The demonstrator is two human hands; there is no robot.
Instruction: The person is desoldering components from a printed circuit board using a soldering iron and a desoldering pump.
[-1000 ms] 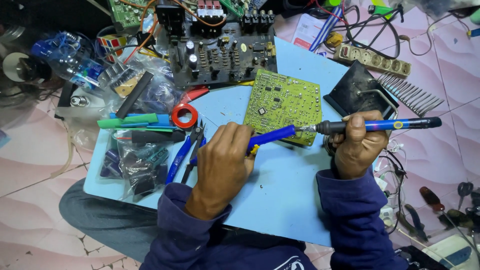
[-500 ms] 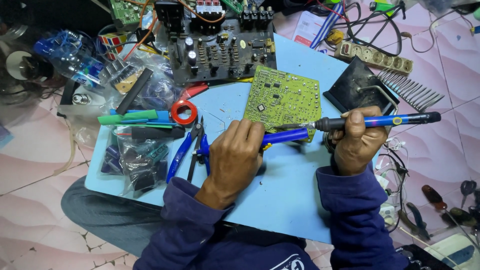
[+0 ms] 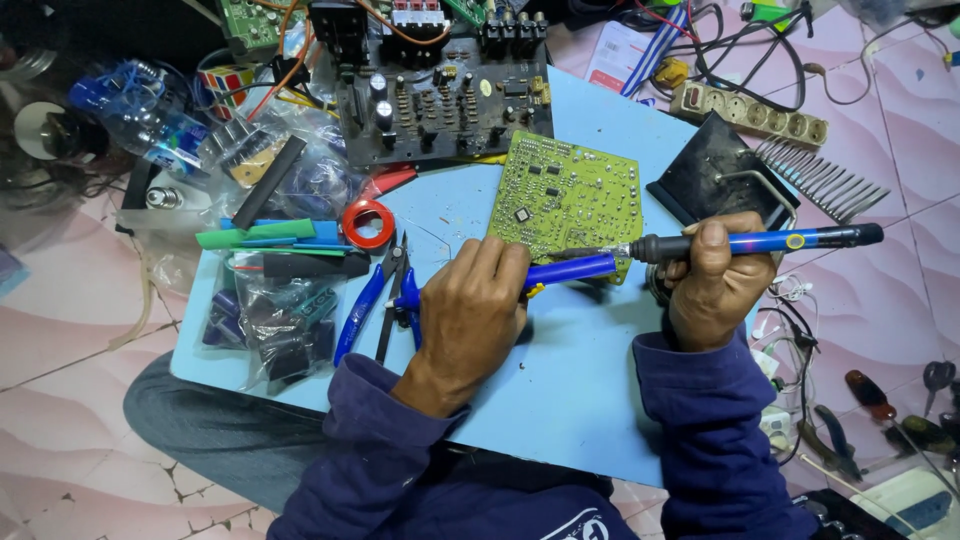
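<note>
You're mid-desoldering: right hand (image 3: 712,285) gripping the soldering iron (image 3: 745,243), left hand (image 3: 478,310) wrapped around the blue desoldering pump (image 3: 568,269) at the green circuit board (image 3: 570,195); keep both tips steady on the joint.

We see a yellow-green circuit board (image 3: 568,195), a blue soldering iron (image 3: 760,242), blue-handled pliers (image 3: 362,305), a red tape roll (image 3: 367,223) and a pale blue work board (image 3: 560,380).

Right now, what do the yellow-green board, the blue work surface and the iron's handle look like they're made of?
Yellow-green board: looks like rigid laminate with a matte coating, dotted with small dark chips and solder points. Blue work surface: flat, smooth, matte sheet, perhaps plastic or painted board. Soldering iron, held in the right hand: handle looks like glossy blue plastic with a black grip.
</note>
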